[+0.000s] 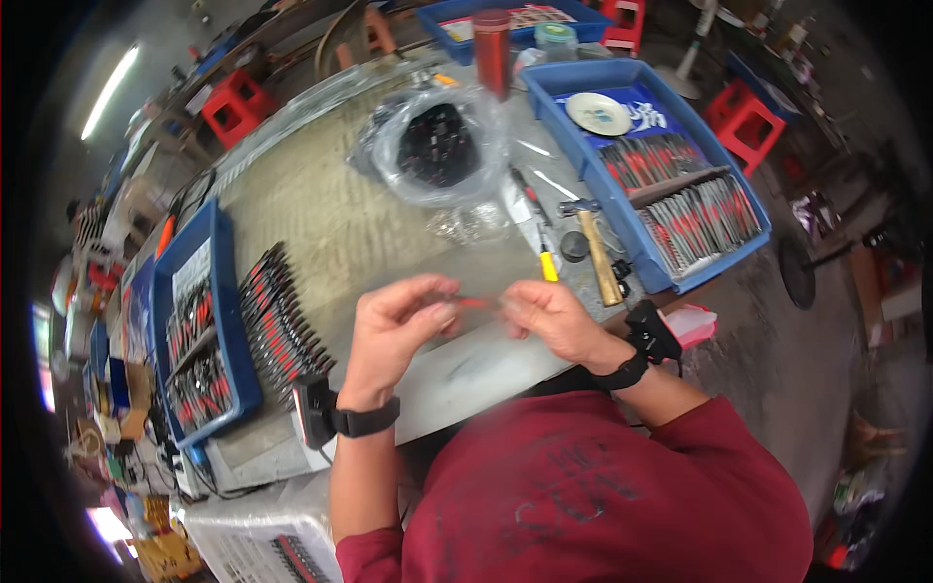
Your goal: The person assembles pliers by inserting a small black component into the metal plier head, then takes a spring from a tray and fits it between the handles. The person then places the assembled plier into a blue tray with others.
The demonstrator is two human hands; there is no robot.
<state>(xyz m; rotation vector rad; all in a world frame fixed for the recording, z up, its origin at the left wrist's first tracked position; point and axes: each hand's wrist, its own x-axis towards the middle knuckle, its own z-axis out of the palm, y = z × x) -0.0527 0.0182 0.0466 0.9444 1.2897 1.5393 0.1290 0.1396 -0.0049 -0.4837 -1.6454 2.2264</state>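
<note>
A small, slim red piece (473, 302) spans the gap between my two hands above the near part of the table. Motion blurs it, so its kind cannot be told. My left hand (400, 319) pinches its left end with thumb and fingers. At its right end the fingers of my right hand (552, 317) are closed too. Left of my left hand, several black-and-red pieces (277, 316) lie in an overlapping row on the table. Beyond my hands sits a clear plastic bag (394, 160) with small dark and red parts (439, 146) inside.
A blue tray (255, 384) with black-and-red pieces stands at the left. The right blue tray (653, 269) holds grey-and-red pieces and a white dish (598, 114). Near it lie a hammer (601, 257), a yellow-handled tool (547, 264) and a round black thing (575, 246). A red cup (492, 58) stands behind.
</note>
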